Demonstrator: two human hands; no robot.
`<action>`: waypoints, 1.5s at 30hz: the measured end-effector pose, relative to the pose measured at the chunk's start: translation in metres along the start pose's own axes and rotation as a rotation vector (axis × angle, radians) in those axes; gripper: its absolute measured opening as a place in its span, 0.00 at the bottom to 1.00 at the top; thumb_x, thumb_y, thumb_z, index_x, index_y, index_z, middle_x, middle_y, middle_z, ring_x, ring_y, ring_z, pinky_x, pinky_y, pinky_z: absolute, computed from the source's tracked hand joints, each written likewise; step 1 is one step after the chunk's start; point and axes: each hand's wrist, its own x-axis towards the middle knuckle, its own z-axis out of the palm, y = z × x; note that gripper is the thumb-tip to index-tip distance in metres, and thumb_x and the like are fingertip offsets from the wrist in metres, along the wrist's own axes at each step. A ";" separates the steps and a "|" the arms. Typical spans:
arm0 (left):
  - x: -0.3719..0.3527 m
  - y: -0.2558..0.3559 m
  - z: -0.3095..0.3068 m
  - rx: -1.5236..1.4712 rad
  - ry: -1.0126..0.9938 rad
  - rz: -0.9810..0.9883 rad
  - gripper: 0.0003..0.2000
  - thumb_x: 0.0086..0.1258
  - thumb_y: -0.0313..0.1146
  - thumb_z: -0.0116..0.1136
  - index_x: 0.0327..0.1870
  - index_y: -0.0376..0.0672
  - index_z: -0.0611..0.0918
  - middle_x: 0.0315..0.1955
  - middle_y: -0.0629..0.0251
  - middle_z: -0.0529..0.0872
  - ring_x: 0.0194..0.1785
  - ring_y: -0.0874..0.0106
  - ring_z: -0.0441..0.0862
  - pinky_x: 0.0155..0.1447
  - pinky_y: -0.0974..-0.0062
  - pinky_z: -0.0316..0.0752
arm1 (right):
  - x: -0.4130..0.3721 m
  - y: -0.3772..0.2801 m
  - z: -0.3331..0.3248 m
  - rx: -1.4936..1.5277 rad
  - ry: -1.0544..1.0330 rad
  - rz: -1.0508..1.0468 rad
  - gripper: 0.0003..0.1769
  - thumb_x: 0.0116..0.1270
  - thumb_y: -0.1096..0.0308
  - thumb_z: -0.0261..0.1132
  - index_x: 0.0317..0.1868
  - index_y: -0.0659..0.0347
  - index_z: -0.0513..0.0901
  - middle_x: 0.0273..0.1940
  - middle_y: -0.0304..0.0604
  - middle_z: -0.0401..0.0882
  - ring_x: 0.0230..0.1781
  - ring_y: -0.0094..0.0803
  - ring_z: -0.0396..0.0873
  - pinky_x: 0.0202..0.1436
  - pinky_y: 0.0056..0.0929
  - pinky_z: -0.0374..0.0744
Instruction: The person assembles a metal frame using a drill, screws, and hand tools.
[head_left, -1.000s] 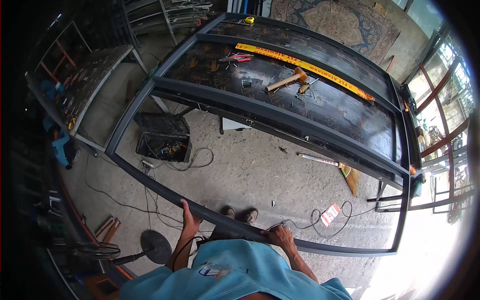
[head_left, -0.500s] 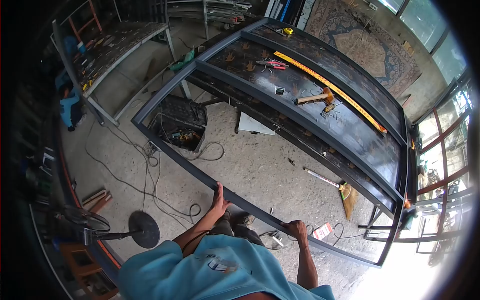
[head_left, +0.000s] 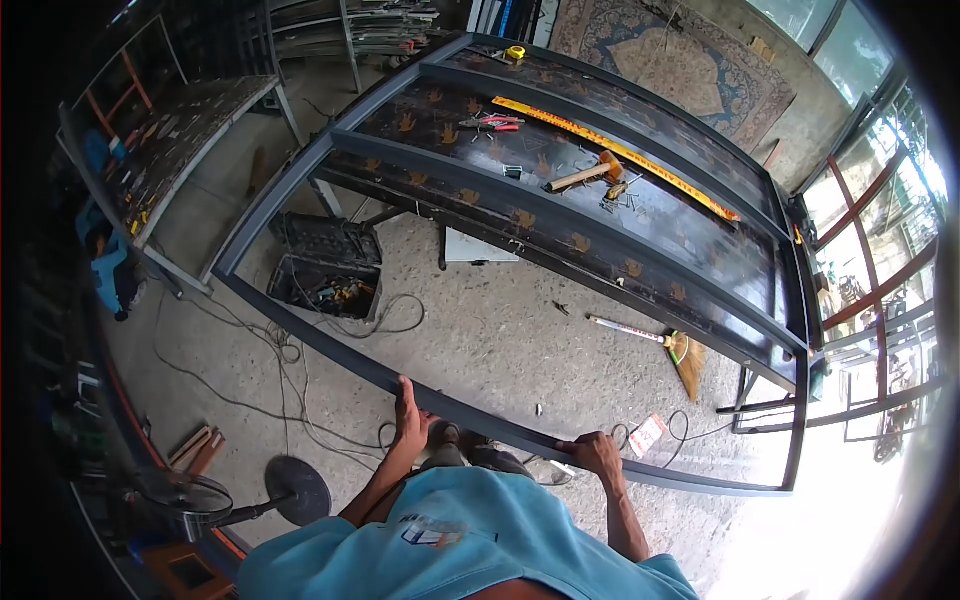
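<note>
A large dark grey metal frame (head_left: pixel 475 420) with crossbars lies partly over the table, its near bar reaching out toward my body. My left hand (head_left: pixel 410 425) is closed on this bar left of centre, thumb up along it and the other fingers partly hidden. Farther right, my right hand (head_left: pixel 598 455) grips the same bar from above, knuckles up. On the dark tabletop, seen between the crossbars, are a hammer (head_left: pixel 585 178), red-handled pliers (head_left: pixel 492 122), a yellow straightedge (head_left: pixel 620 160), loose screws or nails (head_left: pixel 622 198) and a yellow tape measure (head_left: pixel 515 52).
Below the frame are an open toolbox (head_left: pixel 325 285), a broom (head_left: pixel 685 365), a white-and-red packet (head_left: pixel 647 435) and tangled cables (head_left: pixel 285 350). A standing fan (head_left: pixel 298 490) is at lower left. Another person (head_left: pixel 108 270) crouches by the left workbench (head_left: pixel 190 150). Metal lattice (head_left: pixel 870 260) stands right.
The view has shifted, so most things sit farther left. The frame has moved slightly against the table, and more tabletop shows along its near edge. Both hands keep their grip.
</note>
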 end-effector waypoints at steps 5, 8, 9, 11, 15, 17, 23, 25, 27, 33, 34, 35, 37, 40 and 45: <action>-0.012 0.001 -0.014 -0.012 0.076 0.019 0.35 0.62 0.69 0.49 0.56 0.46 0.69 0.40 0.61 0.81 0.41 0.70 0.82 0.35 0.73 0.77 | -0.029 -0.025 0.005 0.039 -0.071 0.079 0.28 0.53 0.36 0.66 0.33 0.56 0.88 0.31 0.48 0.85 0.37 0.46 0.84 0.41 0.41 0.79; -0.014 0.001 -0.030 0.021 0.088 -0.046 0.34 0.64 0.68 0.49 0.57 0.46 0.68 0.41 0.62 0.80 0.42 0.70 0.82 0.38 0.72 0.77 | -0.033 -0.020 0.020 0.005 -0.039 0.056 0.28 0.53 0.36 0.66 0.33 0.56 0.88 0.31 0.48 0.85 0.36 0.46 0.84 0.41 0.41 0.79; -0.015 -0.003 -0.035 0.026 0.087 -0.050 0.34 0.64 0.68 0.49 0.57 0.46 0.68 0.41 0.62 0.80 0.42 0.70 0.82 0.38 0.72 0.77 | -0.027 -0.011 0.029 0.009 -0.086 0.131 0.28 0.53 0.36 0.66 0.34 0.55 0.88 0.31 0.48 0.85 0.36 0.45 0.84 0.41 0.41 0.78; -0.018 -0.012 -0.040 -0.006 0.025 -0.057 0.34 0.64 0.67 0.49 0.59 0.46 0.67 0.43 0.61 0.79 0.46 0.67 0.81 0.45 0.68 0.76 | -0.026 0.001 0.042 0.018 -0.076 0.115 0.29 0.53 0.36 0.66 0.34 0.55 0.88 0.31 0.48 0.85 0.36 0.45 0.84 0.41 0.41 0.78; -0.023 -0.031 -0.050 -0.026 0.008 -0.124 0.36 0.63 0.69 0.48 0.60 0.47 0.67 0.50 0.61 0.78 0.54 0.64 0.79 0.50 0.61 0.75 | -0.014 0.033 0.070 0.017 -0.102 0.109 0.30 0.52 0.34 0.66 0.34 0.55 0.88 0.31 0.49 0.85 0.37 0.47 0.84 0.42 0.41 0.78; -0.008 -0.045 -0.065 -0.003 -0.040 -0.183 0.37 0.63 0.69 0.49 0.63 0.47 0.66 0.53 0.60 0.76 0.57 0.62 0.76 0.54 0.57 0.72 | -0.010 0.037 0.077 0.019 -0.092 0.113 0.30 0.52 0.34 0.65 0.34 0.55 0.88 0.31 0.49 0.85 0.38 0.47 0.84 0.42 0.41 0.78; 0.005 -0.054 -0.076 0.015 -0.065 -0.243 0.38 0.62 0.68 0.51 0.64 0.46 0.66 0.56 0.59 0.74 0.57 0.61 0.73 0.59 0.56 0.67 | 0.008 0.047 0.097 0.076 -0.111 -0.030 0.31 0.59 0.35 0.59 0.36 0.57 0.87 0.35 0.53 0.84 0.40 0.51 0.82 0.44 0.44 0.78; 0.018 -0.060 -0.070 0.032 -0.051 -0.254 0.39 0.62 0.68 0.52 0.64 0.46 0.66 0.57 0.59 0.74 0.58 0.61 0.72 0.61 0.55 0.65 | 0.020 0.051 0.105 0.085 -0.097 -0.001 0.31 0.59 0.35 0.58 0.37 0.57 0.87 0.36 0.53 0.84 0.41 0.51 0.82 0.44 0.45 0.78; 0.029 -0.069 -0.078 -0.014 0.048 -0.308 0.41 0.60 0.68 0.55 0.66 0.46 0.65 0.57 0.59 0.73 0.60 0.60 0.70 0.62 0.54 0.63 | 0.021 0.049 0.108 0.097 -0.105 0.020 0.31 0.60 0.36 0.58 0.37 0.59 0.86 0.37 0.55 0.84 0.41 0.52 0.82 0.44 0.46 0.78; 0.047 -0.078 -0.087 0.032 0.013 -0.284 0.43 0.59 0.67 0.56 0.68 0.46 0.62 0.61 0.57 0.70 0.62 0.57 0.69 0.64 0.50 0.62 | 0.024 0.032 0.099 0.085 -0.023 0.147 0.32 0.60 0.37 0.57 0.28 0.63 0.85 0.31 0.58 0.83 0.36 0.55 0.82 0.41 0.46 0.78; 0.045 -0.080 -0.085 0.035 0.025 -0.282 0.43 0.59 0.67 0.56 0.69 0.46 0.62 0.62 0.56 0.70 0.63 0.57 0.69 0.64 0.50 0.62 | 0.024 0.036 0.102 0.080 -0.017 0.120 0.32 0.60 0.38 0.57 0.28 0.64 0.85 0.31 0.58 0.83 0.36 0.55 0.82 0.40 0.46 0.79; 0.043 -0.076 -0.083 0.054 0.020 -0.274 0.44 0.59 0.67 0.56 0.70 0.46 0.60 0.63 0.56 0.69 0.63 0.56 0.68 0.64 0.48 0.62 | 0.026 0.036 0.101 0.072 -0.049 0.111 0.33 0.60 0.38 0.57 0.29 0.65 0.85 0.32 0.58 0.83 0.37 0.55 0.82 0.41 0.46 0.79; 0.042 -0.070 -0.073 0.083 0.041 -0.236 0.45 0.59 0.67 0.56 0.71 0.46 0.59 0.64 0.55 0.67 0.64 0.54 0.67 0.63 0.46 0.62 | 0.028 0.037 0.105 0.100 -0.001 0.102 0.32 0.60 0.38 0.58 0.28 0.64 0.85 0.30 0.59 0.82 0.35 0.56 0.82 0.40 0.47 0.78; 0.041 -0.067 -0.060 0.098 0.054 -0.207 0.46 0.58 0.68 0.57 0.71 0.47 0.58 0.65 0.54 0.67 0.65 0.54 0.67 0.63 0.46 0.62 | 0.034 0.043 0.101 0.113 0.044 0.088 0.31 0.59 0.38 0.59 0.27 0.63 0.85 0.29 0.58 0.82 0.34 0.56 0.82 0.39 0.48 0.78; 0.066 -0.066 -0.050 0.072 0.089 -0.177 0.48 0.55 0.71 0.56 0.72 0.50 0.58 0.65 0.57 0.67 0.63 0.55 0.68 0.62 0.47 0.61 | 0.045 0.037 0.080 0.102 0.004 0.033 0.32 0.60 0.38 0.58 0.29 0.64 0.85 0.30 0.58 0.82 0.35 0.56 0.81 0.38 0.49 0.78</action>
